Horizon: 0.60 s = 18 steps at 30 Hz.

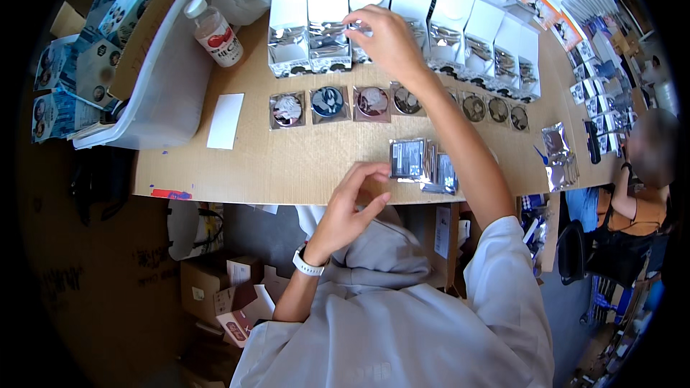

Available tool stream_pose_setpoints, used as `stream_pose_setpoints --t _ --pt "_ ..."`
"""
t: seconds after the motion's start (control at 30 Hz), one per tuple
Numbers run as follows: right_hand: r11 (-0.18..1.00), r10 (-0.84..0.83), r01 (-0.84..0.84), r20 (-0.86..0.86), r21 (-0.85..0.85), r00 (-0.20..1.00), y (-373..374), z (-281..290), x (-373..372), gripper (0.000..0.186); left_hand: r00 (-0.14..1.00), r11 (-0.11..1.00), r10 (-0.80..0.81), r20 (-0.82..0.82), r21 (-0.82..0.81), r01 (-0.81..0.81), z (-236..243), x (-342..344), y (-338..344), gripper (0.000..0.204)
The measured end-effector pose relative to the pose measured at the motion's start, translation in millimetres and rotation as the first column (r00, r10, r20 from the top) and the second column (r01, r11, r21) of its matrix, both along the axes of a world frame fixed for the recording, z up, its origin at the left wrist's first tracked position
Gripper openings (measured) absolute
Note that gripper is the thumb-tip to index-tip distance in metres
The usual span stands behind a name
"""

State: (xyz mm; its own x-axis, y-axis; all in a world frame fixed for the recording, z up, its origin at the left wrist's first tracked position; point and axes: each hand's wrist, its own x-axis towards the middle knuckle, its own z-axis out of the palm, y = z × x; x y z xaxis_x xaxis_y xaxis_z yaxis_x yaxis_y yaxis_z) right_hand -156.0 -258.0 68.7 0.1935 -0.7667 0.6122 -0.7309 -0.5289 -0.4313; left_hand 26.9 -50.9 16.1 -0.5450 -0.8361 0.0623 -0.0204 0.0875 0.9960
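My left hand hovers at the table's front edge, thumb and fingers apart and nothing in it. Its fingertips come close to a stack of silver foil packets; more packets lie beside this stack. My right hand reaches over a row of open white boxes, its fingers pinched near the silver packets in the second box from the left. What sits between those fingertips is too small to make out. Round badges in clear sleeves, such as a blue one, line up before the boxes, some behind my right forearm.
A clear plastic tub with blue printed boxes stands at the left, beside a bottle. A white card lies on the table. More foil packets lie at the right. Another person is at the far right.
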Motion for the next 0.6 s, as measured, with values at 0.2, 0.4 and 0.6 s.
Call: stream_pose_setpoints --t 0.2,0.4,0.6 --pt "0.969 -0.171 0.142 0.129 0.203 0.977 134.3 25.0 -57.3 0.016 0.974 0.914 0.059 0.217 -0.403 0.035 8.3 -19.9 -14.6 0.079" --pt "0.735 -0.559 0.581 -0.173 0.349 0.811 253.8 -24.0 -143.9 0.031 0.941 0.836 0.114 0.319 -0.543 0.083 0.8 -43.7 -31.4 0.078" --pt "0.719 -0.599 0.587 -0.097 0.372 0.795 275.0 -49.5 -148.4 0.039 0.943 0.858 0.115 0.311 -0.510 0.064 3.0 -50.9 -37.0 0.073"
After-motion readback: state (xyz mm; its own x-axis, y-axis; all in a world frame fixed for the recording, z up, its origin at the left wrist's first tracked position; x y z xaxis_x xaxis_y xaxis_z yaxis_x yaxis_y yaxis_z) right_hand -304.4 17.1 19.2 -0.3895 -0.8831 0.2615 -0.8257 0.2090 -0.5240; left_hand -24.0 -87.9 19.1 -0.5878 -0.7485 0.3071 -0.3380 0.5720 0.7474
